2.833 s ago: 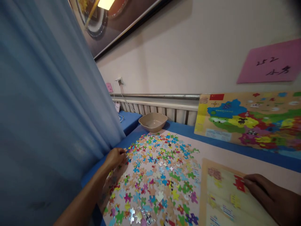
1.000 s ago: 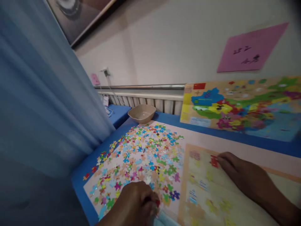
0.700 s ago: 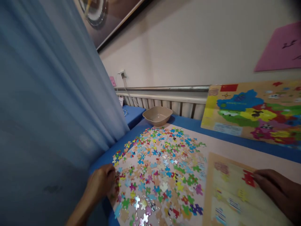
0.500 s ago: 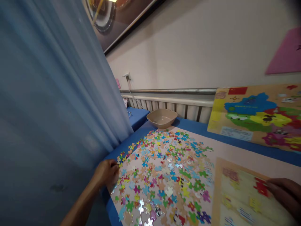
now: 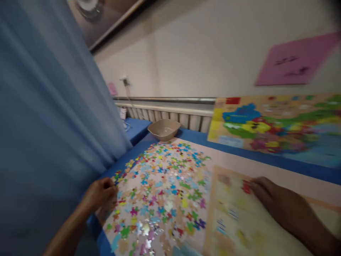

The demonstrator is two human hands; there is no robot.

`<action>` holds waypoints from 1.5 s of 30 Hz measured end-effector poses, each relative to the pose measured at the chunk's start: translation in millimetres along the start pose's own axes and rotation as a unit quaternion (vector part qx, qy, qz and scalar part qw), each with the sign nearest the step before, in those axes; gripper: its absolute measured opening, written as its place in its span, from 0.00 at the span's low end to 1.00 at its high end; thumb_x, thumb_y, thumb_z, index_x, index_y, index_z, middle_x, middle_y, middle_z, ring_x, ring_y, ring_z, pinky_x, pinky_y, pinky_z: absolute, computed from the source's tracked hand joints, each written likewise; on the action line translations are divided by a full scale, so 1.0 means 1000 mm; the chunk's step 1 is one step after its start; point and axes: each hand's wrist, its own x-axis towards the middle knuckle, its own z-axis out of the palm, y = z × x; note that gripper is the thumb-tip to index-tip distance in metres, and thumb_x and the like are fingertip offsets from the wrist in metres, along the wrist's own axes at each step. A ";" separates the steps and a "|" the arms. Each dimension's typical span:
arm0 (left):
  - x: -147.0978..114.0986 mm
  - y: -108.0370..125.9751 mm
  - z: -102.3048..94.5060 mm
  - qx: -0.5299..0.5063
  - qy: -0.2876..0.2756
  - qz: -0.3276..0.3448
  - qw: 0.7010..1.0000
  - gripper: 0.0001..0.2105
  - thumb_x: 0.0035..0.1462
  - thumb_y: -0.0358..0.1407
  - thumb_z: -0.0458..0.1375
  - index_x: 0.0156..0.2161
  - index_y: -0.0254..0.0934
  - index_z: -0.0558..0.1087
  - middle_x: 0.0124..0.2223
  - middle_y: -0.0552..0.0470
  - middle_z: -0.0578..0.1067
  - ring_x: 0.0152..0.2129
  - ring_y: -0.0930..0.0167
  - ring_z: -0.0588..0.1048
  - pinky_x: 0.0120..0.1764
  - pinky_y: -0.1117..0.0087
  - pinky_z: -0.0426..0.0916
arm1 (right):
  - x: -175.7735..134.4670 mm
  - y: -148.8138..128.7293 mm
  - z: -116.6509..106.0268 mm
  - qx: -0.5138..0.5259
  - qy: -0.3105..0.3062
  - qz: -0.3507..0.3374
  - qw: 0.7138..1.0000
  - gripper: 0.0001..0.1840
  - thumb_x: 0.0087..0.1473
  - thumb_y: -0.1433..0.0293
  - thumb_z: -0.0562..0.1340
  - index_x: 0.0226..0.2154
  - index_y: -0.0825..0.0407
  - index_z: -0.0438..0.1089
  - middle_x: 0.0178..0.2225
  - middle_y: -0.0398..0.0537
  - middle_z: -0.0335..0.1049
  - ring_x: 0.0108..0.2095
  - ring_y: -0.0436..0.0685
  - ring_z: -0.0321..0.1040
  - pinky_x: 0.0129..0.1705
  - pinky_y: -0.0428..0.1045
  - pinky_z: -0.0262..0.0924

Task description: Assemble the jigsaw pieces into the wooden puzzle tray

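Bowl: a tan bowl (image 5: 164, 129) stands on the blue counter (image 5: 282, 163), near the radiator (image 5: 170, 119).
Map: a coloured map board (image 5: 277, 128) leans against the wall.
Wall: a pink paper sheet (image 5: 295, 60) with blurred writing.
Left: a blue curtain (image 5: 48, 106) hangs beside the counter.
Plug: a charger (image 5: 124, 81) sits in the wall socket.

We see loose puzzle pieces (image 5: 162, 188) spread on the table (image 5: 266, 160) left of the puzzle board (image 5: 239, 220) — a bowl (image 5: 163, 129) behind them, a map picture (image 5: 277, 126) leaning at the wall behind.
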 end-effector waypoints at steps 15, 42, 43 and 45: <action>-0.123 0.188 0.139 -0.210 -0.317 0.232 0.895 0.05 0.51 0.28 0.56 0.30 0.38 0.73 0.29 0.55 0.76 0.29 0.72 0.73 0.31 0.73 0.62 | -0.009 -0.027 -0.022 -0.051 -0.049 0.025 0.997 0.14 0.70 0.61 0.53 0.42 0.47 0.73 0.34 0.47 0.81 0.34 0.59 0.76 0.34 0.49 0.54; -0.131 0.208 0.139 0.085 -0.254 0.311 0.912 0.07 0.58 0.30 0.56 0.30 0.40 0.74 0.29 0.53 0.77 0.28 0.69 0.72 0.32 0.66 0.52 | -0.009 -0.027 -0.021 -0.055 -0.054 0.036 0.996 0.14 0.70 0.61 0.53 0.41 0.48 0.73 0.34 0.47 0.80 0.35 0.60 0.75 0.34 0.49 0.53; -0.132 0.208 0.138 0.096 -0.249 0.315 0.911 0.07 0.58 0.30 0.56 0.30 0.40 0.74 0.30 0.53 0.78 0.28 0.68 0.72 0.31 0.66 0.51 | -0.009 -0.028 -0.022 -0.057 -0.055 0.038 0.996 0.14 0.70 0.61 0.53 0.41 0.47 0.73 0.35 0.47 0.81 0.35 0.60 0.76 0.34 0.49 0.54; -0.135 0.205 0.134 0.105 -0.248 0.320 0.908 0.06 0.57 0.30 0.57 0.30 0.41 0.74 0.31 0.52 0.78 0.30 0.67 0.74 0.32 0.66 0.52 | -0.009 -0.030 -0.024 -0.055 -0.057 0.038 0.996 0.15 0.69 0.61 0.52 0.41 0.47 0.73 0.35 0.47 0.81 0.36 0.60 0.76 0.35 0.50 0.55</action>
